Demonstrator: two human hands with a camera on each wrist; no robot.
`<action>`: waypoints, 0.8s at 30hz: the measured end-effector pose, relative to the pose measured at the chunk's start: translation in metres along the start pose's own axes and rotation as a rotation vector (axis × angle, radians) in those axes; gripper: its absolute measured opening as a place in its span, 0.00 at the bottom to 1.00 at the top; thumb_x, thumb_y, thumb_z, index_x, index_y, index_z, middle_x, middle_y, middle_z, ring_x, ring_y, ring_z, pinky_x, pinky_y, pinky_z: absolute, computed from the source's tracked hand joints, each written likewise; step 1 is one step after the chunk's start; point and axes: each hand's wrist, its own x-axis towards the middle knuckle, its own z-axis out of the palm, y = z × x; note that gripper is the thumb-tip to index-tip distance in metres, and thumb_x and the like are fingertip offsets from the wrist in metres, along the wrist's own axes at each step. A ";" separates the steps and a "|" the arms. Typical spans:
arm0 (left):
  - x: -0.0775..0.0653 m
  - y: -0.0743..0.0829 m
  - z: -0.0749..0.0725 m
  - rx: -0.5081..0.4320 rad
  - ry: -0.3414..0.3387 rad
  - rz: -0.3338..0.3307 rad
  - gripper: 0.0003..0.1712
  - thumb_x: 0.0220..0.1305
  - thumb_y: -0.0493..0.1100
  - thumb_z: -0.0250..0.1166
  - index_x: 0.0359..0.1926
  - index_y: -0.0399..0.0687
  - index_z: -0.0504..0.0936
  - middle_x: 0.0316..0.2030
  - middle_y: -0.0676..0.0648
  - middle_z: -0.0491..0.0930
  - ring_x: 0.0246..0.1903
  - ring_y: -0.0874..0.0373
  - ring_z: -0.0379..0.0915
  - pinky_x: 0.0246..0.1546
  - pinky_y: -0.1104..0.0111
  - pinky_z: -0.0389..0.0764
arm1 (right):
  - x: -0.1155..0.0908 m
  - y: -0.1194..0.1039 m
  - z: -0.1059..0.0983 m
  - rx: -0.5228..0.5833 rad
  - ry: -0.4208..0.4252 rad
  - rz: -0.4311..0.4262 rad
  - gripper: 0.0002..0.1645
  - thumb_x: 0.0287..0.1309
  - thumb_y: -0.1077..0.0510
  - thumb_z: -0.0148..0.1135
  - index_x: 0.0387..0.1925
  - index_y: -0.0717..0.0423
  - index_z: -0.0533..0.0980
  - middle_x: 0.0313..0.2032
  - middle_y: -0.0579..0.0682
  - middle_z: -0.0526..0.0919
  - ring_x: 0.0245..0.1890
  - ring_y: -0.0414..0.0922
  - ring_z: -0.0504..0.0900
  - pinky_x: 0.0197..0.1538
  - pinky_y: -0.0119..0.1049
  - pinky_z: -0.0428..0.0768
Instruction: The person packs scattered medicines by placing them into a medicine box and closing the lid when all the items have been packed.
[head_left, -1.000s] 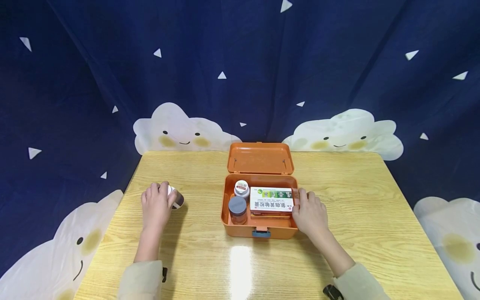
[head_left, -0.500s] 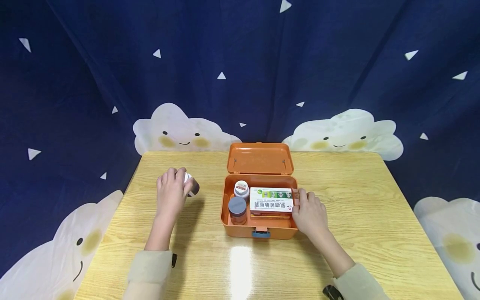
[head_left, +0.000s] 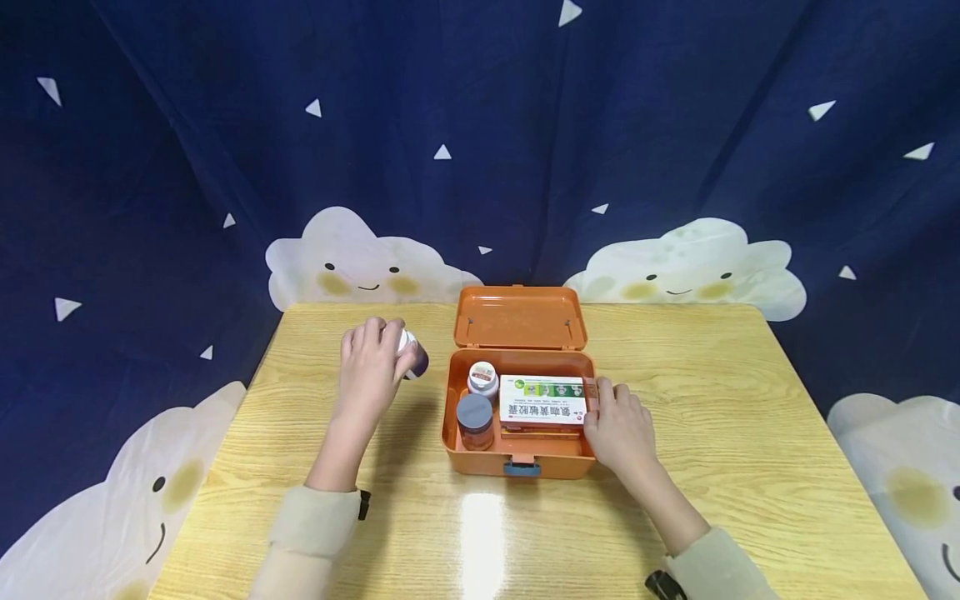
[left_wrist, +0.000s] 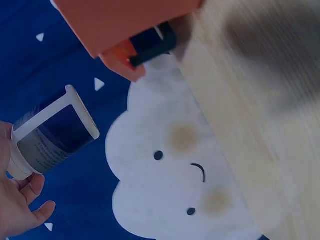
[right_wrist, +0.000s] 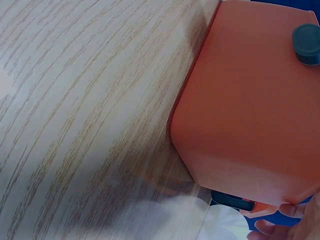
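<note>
My left hand grips a pill bottle by its white cap end, held in the air left of the orange medicine box. In the left wrist view the bottle shows a dark blue and grey label, tilted with its base away from the hand. The box stands with its lid raised. Inside are a white-capped bottle, a grey-lidded jar and a white medicine carton on top of other cartons. My right hand holds the box's right rim, fingers over the edge.
The box stands mid-table on a wooden table. Behind the table hangs a dark blue curtain with white clouds and triangles. A blue latch sits on the box's front.
My left hand has carried the pill bottle rightward and farther back, from the table's left side toward the box. The right hand and the box have stayed put.
</note>
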 end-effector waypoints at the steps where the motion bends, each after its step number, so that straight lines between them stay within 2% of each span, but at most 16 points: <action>1: 0.001 0.003 0.000 -0.001 0.006 0.012 0.20 0.61 0.50 0.54 0.48 0.41 0.72 0.40 0.39 0.70 0.40 0.42 0.67 0.52 0.51 0.61 | 0.000 0.000 0.000 0.000 0.001 -0.001 0.27 0.53 0.57 0.51 0.55 0.62 0.62 0.42 0.65 0.70 0.41 0.61 0.71 0.41 0.55 0.68; 9: 0.008 0.024 0.002 -0.004 0.025 0.086 0.19 0.60 0.49 0.55 0.47 0.41 0.73 0.38 0.40 0.70 0.38 0.43 0.67 0.51 0.52 0.62 | 0.000 0.000 0.001 0.004 -0.001 0.000 0.28 0.53 0.57 0.50 0.56 0.62 0.62 0.42 0.65 0.70 0.42 0.61 0.70 0.42 0.55 0.67; 24: 0.010 0.065 0.008 -0.027 -0.030 0.265 0.21 0.62 0.52 0.52 0.50 0.43 0.72 0.40 0.44 0.69 0.39 0.48 0.66 0.52 0.54 0.63 | 0.000 0.000 0.000 0.021 -0.004 0.003 0.27 0.54 0.57 0.50 0.56 0.62 0.62 0.43 0.65 0.70 0.43 0.61 0.70 0.43 0.56 0.67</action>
